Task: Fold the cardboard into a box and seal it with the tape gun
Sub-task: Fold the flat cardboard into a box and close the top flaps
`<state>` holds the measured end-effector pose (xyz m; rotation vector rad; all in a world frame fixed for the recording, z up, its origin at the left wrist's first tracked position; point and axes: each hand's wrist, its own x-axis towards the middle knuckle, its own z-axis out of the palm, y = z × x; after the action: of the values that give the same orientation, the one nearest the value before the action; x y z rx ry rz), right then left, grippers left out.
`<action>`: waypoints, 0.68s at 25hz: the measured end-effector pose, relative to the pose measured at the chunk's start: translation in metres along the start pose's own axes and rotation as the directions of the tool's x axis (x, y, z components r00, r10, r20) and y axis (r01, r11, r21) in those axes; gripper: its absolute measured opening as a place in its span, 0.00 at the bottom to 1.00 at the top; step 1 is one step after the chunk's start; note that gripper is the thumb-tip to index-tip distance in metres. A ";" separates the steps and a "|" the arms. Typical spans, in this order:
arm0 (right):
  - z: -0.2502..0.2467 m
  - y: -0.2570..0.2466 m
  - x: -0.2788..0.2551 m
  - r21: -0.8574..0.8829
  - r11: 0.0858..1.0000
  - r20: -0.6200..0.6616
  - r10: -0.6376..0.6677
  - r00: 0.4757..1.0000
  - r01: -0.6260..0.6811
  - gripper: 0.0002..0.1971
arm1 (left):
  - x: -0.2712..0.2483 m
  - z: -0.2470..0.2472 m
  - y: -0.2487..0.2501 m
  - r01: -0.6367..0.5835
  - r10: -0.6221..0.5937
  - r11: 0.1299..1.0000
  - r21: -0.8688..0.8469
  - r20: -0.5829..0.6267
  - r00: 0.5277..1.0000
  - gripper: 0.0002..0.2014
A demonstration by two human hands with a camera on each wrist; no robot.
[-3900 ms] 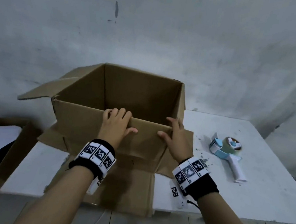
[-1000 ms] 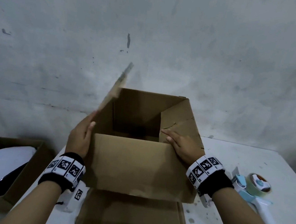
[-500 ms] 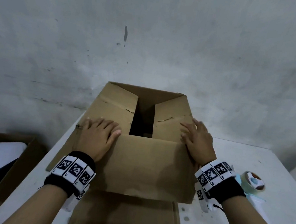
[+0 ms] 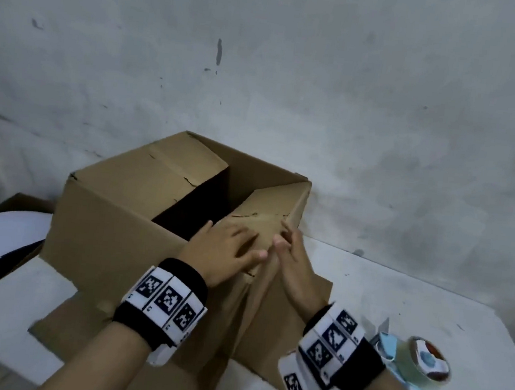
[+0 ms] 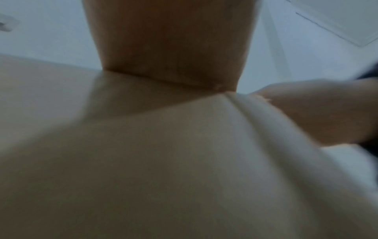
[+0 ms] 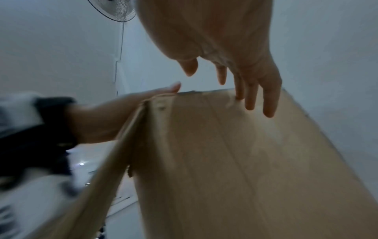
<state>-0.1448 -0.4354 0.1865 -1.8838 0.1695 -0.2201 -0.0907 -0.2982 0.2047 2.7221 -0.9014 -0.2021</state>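
The brown cardboard box stands on the white table with one corner turned toward me. Its left flap and right flap are folded inward, with a dark gap between them. My left hand lies flat on the right flap at the near corner, fingers spread. My right hand rests with straight fingers against the box's right side, just beside the left. In the right wrist view the fingers touch the cardboard's top edge. The tape gun lies on the table right of my right wrist.
An outer flap lies flat on the table in front of the box. Another open box with something white inside sits low at the left. The grey wall stands close behind. A fan shows in the right wrist view.
The box has turned so a corner now faces me. Both hands have left the separate flaps and come together at the near right corner.
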 end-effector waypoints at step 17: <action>-0.094 0.042 0.225 -0.008 0.945 -0.021 0.327 0.945 -0.328 0.19 | 0.060 0.090 0.106 0.380 -0.341 0.925 0.016 -0.408 0.847 0.34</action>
<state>0.0511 -0.5859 0.1911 -1.8331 0.4941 -0.0095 -0.1220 -0.4353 0.1468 2.8422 -0.2858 0.3298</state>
